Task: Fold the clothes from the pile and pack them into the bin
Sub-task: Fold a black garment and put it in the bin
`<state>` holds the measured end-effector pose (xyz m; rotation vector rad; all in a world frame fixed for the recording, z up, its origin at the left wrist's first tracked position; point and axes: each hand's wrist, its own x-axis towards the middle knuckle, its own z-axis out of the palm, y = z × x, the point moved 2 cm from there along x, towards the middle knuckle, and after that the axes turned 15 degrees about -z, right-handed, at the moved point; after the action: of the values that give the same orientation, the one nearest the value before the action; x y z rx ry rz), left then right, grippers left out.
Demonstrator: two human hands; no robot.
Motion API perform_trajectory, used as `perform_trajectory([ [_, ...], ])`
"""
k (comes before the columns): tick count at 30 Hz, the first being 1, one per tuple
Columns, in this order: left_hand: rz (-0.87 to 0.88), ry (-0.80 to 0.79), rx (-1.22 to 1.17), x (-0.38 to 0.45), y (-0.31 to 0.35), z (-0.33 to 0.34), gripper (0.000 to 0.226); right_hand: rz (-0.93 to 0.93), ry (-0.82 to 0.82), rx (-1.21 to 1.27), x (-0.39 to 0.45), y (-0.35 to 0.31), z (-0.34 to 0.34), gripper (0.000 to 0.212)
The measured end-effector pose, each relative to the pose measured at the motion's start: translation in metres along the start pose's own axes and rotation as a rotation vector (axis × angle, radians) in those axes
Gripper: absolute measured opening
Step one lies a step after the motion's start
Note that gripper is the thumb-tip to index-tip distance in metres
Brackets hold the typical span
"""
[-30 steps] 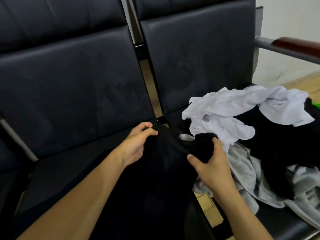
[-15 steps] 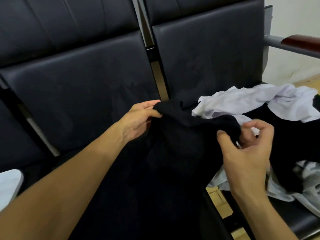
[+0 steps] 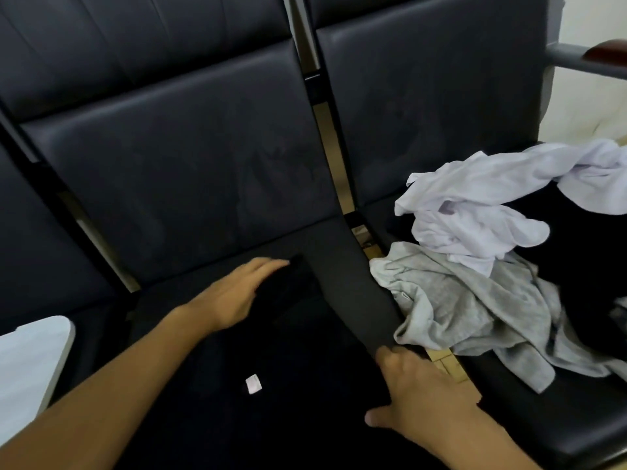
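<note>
Both hands have lowered the black garment (image 3: pixel 278 385) onto the near seat (image 3: pixel 190 290). Left hand (image 3: pixel 237 296) presses flat, fingers open; right hand (image 3: pixel 417 398) pinches its right edge. Folding can begin.

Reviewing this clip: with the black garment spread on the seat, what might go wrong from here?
1. The black garment is hard to tell from the black leather seat, so edges may be misjudged and the fold come out crooked.
2. The right hand works at the gap between seats; the edge under it might slip in.
3. The crumpled grey garment lies close and could get dragged along.
</note>
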<state>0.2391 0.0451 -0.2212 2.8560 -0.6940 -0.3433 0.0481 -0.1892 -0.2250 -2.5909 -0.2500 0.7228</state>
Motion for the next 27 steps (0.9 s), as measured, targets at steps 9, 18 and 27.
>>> perform_trajectory([
  [9, 0.117, -0.15, 0.104, 0.05, 0.044, 0.017, 0.013, -0.018, 0.259, 0.008, 0.006, 0.008, -0.004, 0.008],
  [18, -0.197, -0.022, -0.226, -0.035, -0.014, -0.066, 0.013, -0.063, 0.707, 0.486, 0.003, 0.019, -0.045, 0.014],
  [27, -0.2, 0.561, -0.407, -0.205, -0.028, -0.232, 0.053, -0.472, 0.797, -0.215, -0.08, -0.067, -0.156, 0.041],
])
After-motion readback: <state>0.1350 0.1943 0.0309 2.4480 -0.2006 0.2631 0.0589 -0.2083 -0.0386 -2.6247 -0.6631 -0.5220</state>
